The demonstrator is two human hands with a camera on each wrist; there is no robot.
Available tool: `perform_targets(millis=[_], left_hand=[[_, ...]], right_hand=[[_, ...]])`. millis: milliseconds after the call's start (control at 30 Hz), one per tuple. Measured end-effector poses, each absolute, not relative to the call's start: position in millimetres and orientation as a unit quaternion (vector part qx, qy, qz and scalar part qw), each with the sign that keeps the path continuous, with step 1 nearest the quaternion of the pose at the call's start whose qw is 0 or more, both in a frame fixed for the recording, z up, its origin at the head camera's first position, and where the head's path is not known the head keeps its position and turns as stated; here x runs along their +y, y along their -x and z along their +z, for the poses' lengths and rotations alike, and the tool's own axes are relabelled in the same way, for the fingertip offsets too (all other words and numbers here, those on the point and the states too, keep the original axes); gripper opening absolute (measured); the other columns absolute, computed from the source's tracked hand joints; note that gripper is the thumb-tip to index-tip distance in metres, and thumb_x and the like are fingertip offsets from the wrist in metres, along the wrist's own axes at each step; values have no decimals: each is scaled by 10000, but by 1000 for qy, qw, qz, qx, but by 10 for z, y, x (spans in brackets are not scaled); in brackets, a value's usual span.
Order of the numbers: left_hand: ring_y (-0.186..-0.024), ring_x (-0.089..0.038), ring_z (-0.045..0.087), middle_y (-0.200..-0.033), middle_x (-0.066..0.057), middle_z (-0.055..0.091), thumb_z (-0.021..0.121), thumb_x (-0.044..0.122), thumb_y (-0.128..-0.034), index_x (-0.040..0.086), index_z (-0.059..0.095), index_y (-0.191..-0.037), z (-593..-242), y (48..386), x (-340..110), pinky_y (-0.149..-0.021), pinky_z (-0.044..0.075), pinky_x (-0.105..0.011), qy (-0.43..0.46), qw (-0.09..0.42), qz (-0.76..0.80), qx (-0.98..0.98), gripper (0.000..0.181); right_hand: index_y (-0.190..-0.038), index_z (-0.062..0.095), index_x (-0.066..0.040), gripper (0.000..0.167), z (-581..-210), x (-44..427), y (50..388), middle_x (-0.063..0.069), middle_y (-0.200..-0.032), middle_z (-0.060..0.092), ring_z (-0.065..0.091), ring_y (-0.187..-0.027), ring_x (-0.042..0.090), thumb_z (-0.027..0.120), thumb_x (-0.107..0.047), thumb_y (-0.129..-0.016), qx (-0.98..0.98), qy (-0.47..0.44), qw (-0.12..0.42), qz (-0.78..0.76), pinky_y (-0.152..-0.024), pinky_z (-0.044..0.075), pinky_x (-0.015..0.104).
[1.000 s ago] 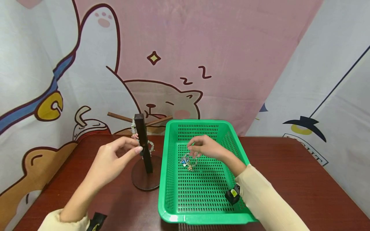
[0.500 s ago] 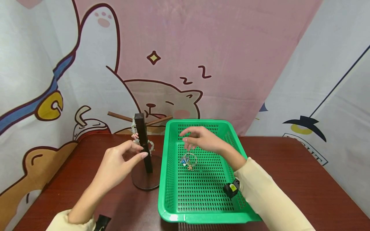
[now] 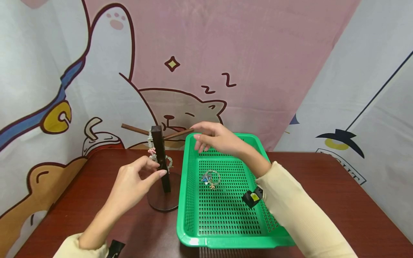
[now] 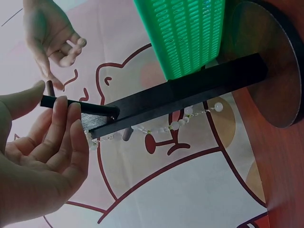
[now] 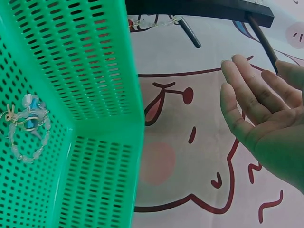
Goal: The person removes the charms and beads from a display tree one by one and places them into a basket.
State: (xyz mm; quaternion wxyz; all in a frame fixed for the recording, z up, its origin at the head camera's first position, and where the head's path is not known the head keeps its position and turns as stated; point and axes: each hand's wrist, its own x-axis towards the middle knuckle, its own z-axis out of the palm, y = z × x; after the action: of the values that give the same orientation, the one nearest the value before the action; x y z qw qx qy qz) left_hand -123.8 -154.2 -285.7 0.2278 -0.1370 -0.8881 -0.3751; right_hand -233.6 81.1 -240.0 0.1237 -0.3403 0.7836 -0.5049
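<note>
A dark wooden stand (image 3: 164, 165) with several pegs stands left of the green basket (image 3: 182, 200). My left hand (image 3: 135, 179) pinches the near peg (image 4: 80, 105) between thumb and fingers. Over the basket's far left corner, my right hand (image 3: 219, 138) is raised with loosely bent fingers, beside the tip of the right peg (image 3: 179, 134); whether they touch I cannot tell. A clear-beaded bracelet (image 3: 151, 145) with a pink bow hangs on the stand, partly hidden by the post. Another beaded bracelet (image 3: 213, 179), with blue charms, lies on the basket floor.
The round base (image 3: 159, 204) of the stand sits close to the basket's left wall. Both rest on a reddish-brown table (image 3: 322, 200). A printed cloth (image 3: 258, 71) hangs behind the table.
My right hand has moved up and left, away from the bracelet in the basket, to the right peg's tip. My left hand has shifted slightly right at the stand.
</note>
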Motion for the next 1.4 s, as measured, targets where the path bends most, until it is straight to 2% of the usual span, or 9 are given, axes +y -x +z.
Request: perform_targets(millis=[200, 500, 867, 1033, 1167, 1267, 1400], left_hand=[[-672, -116, 597, -797, 13, 675, 723, 88, -768, 112, 645, -797, -2863, 1229, -1524, -605, 458, -346, 138, 241, -366, -888, 87], [-694, -105, 578, -803, 37, 663, 707, 76, -788, 136, 661, -803, -2833, 1197, -1522, -610, 454, -304, 144, 241, -367, -887, 78], [-580, -67, 489, -792, 32, 660, 705, 27, -777, 114, 687, -833, -2819, 1146, -1626, -531, 404, -242, 146, 259, -357, -886, 105], [-596, -66, 488, -818, 19, 671, 692, 26, -791, 113, 691, -862, -2813, 1147, -1703, -533, 395, -238, 141, 244, -354, -892, 112], [-533, -58, 422, -843, 13, 675, 675, 35, -809, 119, 692, -889, -2798, 1159, -1766, -510, 366, -242, 138, 227, -350, -898, 117], [-497, -56, 366, -843, 7, 673, 668, 53, -821, 117, 692, -898, -2784, 1170, -1809, -500, 345, -251, 135, 215, -349, -902, 104], [-527, -64, 382, -830, 10, 671, 664, 58, -824, 118, 692, -893, -2776, 1184, -1866, -508, 349, -253, 138, 210, -343, -905, 96]], right_hand=[[-1249, 497, -23, 319, -2375, 793, 2325, 207, -854, 647, 635, -766, 268, 493, -139, -951, 781, 346, 123, -505, -700, 490, 405], [-1231, 521, -22, 295, -2380, 835, 2323, 179, -830, 653, 634, -758, 282, 480, -112, -954, 776, 362, 110, -504, -686, 496, 388], [-1224, 527, -24, 290, -2430, 950, 2335, 180, -841, 654, 622, -785, 345, 495, -99, -945, 786, 349, 117, -497, -695, 492, 381], [-1218, 533, -32, 286, -2461, 1004, 2340, 160, -839, 659, 632, -769, 290, 502, -97, -941, 792, 340, 113, -494, -698, 494, 380], [-1196, 547, -31, 269, -2493, 1042, 2342, 124, -824, 661, 633, -753, 252, 504, -99, -940, 795, 335, 121, -491, -706, 493, 389], [-1182, 554, -25, 258, -2533, 1062, 2348, 116, -820, 660, 629, -750, 248, 503, -99, -941, 794, 333, 130, -491, -715, 488, 414], [-1179, 556, -19, 258, -2576, 1072, 2350, 121, -815, 659, 626, -751, 264, 510, -103, -939, 793, 332, 132, -494, -716, 487, 422]])
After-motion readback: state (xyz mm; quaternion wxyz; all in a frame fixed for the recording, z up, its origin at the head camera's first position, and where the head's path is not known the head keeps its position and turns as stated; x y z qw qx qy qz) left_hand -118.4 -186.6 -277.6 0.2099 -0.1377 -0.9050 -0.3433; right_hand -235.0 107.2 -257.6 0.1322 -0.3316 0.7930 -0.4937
